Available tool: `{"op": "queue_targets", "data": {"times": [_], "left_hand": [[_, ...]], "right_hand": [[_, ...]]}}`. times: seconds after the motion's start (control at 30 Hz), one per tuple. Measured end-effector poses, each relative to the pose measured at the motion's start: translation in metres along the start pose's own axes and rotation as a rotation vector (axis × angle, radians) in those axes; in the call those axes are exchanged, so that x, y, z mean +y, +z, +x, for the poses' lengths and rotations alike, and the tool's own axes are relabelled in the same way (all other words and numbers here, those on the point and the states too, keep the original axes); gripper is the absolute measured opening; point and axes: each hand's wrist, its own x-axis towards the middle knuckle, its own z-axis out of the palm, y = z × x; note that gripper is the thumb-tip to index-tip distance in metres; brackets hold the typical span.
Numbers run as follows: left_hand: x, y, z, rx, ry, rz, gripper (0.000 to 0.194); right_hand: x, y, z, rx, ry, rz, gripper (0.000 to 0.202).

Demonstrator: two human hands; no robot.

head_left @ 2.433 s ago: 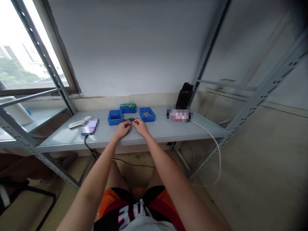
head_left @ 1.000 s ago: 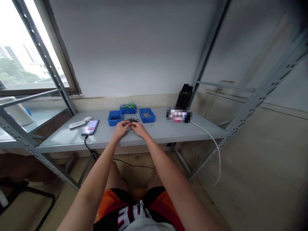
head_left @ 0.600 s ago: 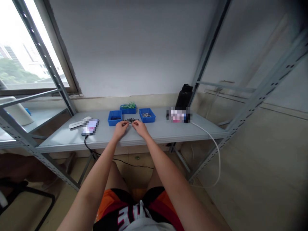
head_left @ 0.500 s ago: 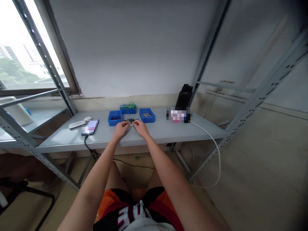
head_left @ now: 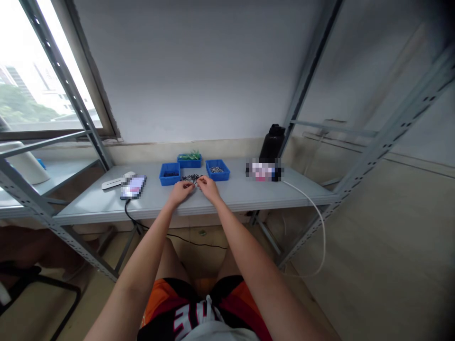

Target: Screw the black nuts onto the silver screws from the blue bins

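My left hand (head_left: 181, 191) and my right hand (head_left: 208, 186) are close together over the front of the grey shelf (head_left: 234, 193). The fingers of both are pinched, with the fingertips nearly meeting; whatever they hold is too small to name. Just beyond the fingertips lies a pile of small dark parts (head_left: 191, 178). A blue bin (head_left: 165, 181) with dark pieces stands to the left of the pile. On its right is another blue bin (head_left: 221, 177) holding small silvery and dark pieces. Behind, a third blue bin (head_left: 189, 164) contains green pieces (head_left: 192, 155).
A phone (head_left: 133, 187) with a black cable lies at the left, beside a white object (head_left: 114, 183). At the right stand a black bottle (head_left: 272, 144) and a blurred device (head_left: 263, 171) with a white cable. Metal uprights frame both ends. Part of another person (head_left: 31, 246) shows at the far left.
My left hand has shifted slightly right, towards my right hand, and the fingertips are closer together. The bins and other objects have stayed in place.
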Motion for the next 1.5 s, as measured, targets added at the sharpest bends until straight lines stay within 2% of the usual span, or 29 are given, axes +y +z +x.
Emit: {"op": "queue_targets", "data": {"times": [0.1, 0.2, 0.37, 0.43, 0.5, 0.63, 0.73, 0.83, 0.9, 0.93, 1.0, 1.07, 1.2, 1.37, 1.5], "left_hand": [[-0.001, 0.000, 0.001, 0.133, -0.041, -0.054, 0.030], [-0.003, 0.000, 0.002, 0.206, -0.031, -0.086, 0.029], [-0.004, 0.002, 0.001, 0.192, -0.003, -0.066, 0.023], [-0.003, 0.003, 0.000, 0.187, 0.006, -0.048, 0.023], [-0.002, 0.002, 0.000, 0.234, 0.007, -0.011, 0.025], [0.000, -0.012, 0.010, 0.444, -0.070, 0.164, 0.028], [-0.001, -0.029, 0.022, 0.499, -0.166, 0.347, 0.030], [0.005, -0.037, 0.028, 0.449, -0.191, 0.519, 0.037], [0.014, -0.031, 0.026, 0.400, -0.126, 0.587, 0.039], [0.018, -0.025, 0.024, 0.331, -0.074, 0.601, 0.037], [0.025, -0.011, 0.018, 0.120, -0.021, 0.640, 0.033], [0.026, 0.003, 0.012, 0.031, -0.041, 0.678, 0.031], [0.017, 0.015, 0.009, 0.018, -0.137, 0.693, 0.029], [0.013, 0.015, 0.013, 0.014, -0.134, 0.674, 0.031], [0.018, 0.023, 0.020, -0.034, -0.122, 0.673, 0.037]], "right_hand": [[0.001, 0.000, 0.001, -0.008, 0.010, 0.010, 0.013], [0.000, 0.002, 0.001, -0.047, 0.000, -0.016, 0.013], [-0.004, 0.003, -0.001, -0.172, -0.054, -0.194, 0.018], [-0.005, 0.003, -0.002, -0.190, -0.064, -0.213, 0.017], [-0.006, 0.003, -0.002, -0.173, -0.046, -0.191, 0.016], [-0.004, 0.003, 0.000, -0.102, 0.017, -0.118, 0.018], [-0.006, 0.003, 0.000, -0.085, 0.050, -0.112, 0.017], [-0.008, 0.002, 0.000, -0.080, 0.064, -0.117, 0.017], [-0.009, 0.002, -0.001, -0.079, 0.057, -0.121, 0.017], [-0.009, 0.001, -0.001, -0.074, 0.053, -0.127, 0.017], [-0.008, 0.001, 0.000, -0.040, 0.055, -0.149, 0.018], [-0.007, 0.000, 0.000, 0.014, 0.064, -0.172, 0.019], [-0.005, 0.000, 0.000, 0.055, 0.076, -0.187, 0.020], [-0.005, 0.001, 0.001, 0.054, 0.066, -0.177, 0.019], [-0.007, 0.000, 0.001, 0.067, 0.032, -0.192, 0.017]]}}
